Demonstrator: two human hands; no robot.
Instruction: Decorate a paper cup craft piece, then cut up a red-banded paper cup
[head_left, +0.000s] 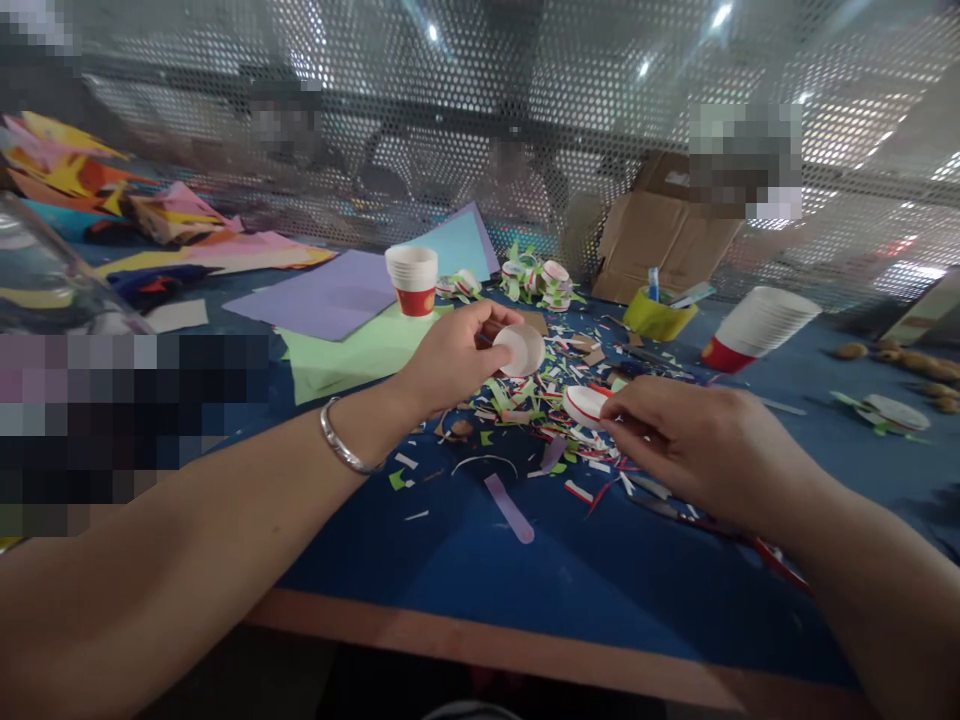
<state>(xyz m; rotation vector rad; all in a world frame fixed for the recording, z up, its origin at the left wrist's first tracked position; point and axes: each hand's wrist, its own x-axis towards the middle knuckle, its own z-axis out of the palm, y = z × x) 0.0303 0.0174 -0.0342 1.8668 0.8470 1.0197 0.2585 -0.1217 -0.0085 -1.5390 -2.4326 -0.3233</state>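
Observation:
Pinched in my left hand is a small round white piece that looks like the cut-off bottom of a paper cup. My right hand grips a second cup bottom, white with a red edge, between thumb and fingers. The two pieces are apart, held over a heap of paper scraps. Below them a purple paper strip lies on the blue tabletop. Partly under my right hand are scissors, their handles hidden by the wrist.
Stacked paper cups stand on coloured sheets; another stack leans at right. Behind the scraps sit finished-looking paper turtles, a yellow pen holder and cardboard. One turtle lies far right. A perforated metal screen backs the table.

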